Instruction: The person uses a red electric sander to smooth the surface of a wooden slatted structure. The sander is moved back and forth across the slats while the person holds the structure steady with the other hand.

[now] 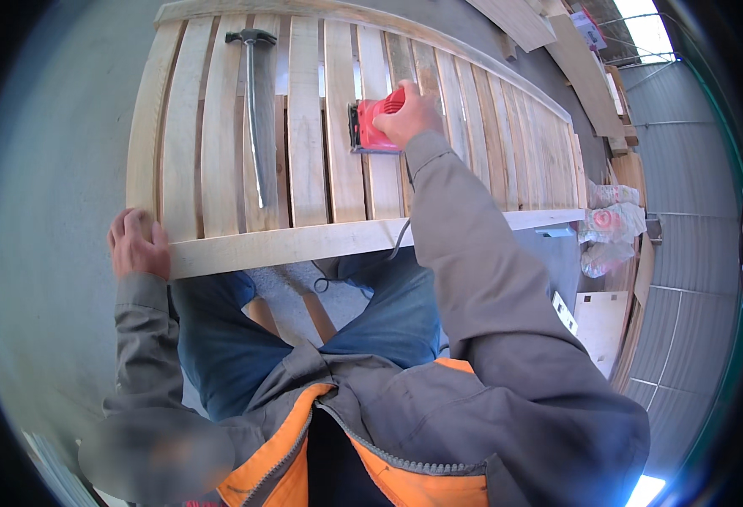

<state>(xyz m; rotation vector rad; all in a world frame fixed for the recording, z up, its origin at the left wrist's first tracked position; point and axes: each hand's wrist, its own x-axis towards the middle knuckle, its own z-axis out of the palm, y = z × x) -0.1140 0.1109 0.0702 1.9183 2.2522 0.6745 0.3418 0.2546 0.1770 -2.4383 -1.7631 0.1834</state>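
Observation:
My right hand (418, 117) is wrapped round a red electric sander (378, 120), whose flat base rests on the slats. Beneath it lies a long slatted wooden panel (278, 243) of pale boards with narrow gaps between them. At the panel's near left corner, my left hand (139, 243) grips the edge, fingers bent over the wood. Left of the sander, a claw hammer (253, 110) with a metal shaft lies across the slats, its dark head at the far end. Neither hand touches it.
A dark cord (403, 237) hangs over the panel's near edge beside my right sleeve. Loose boards (587, 76) lie at the far right. Plastic bags (610, 224) sit past the panel's right end, near a corrugated wall (684, 253). My knees are close under the near rail.

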